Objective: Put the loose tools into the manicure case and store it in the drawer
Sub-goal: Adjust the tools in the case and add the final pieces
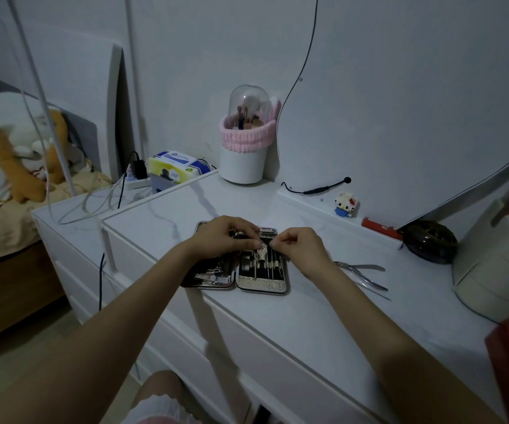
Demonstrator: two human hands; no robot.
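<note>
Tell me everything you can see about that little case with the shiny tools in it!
The manicure case lies open and flat near the front edge of the white dresser top, like an open book. It has two halves with rounded corners, shiny metal-looking rims and dark linings. Thin silvery tools sit upright in rows in the right half, more in the left. The left hand and right hand reach over its top, fingers pinching at something small there.

text: none legible | tissue pack (176, 166): print too blurred
</note>
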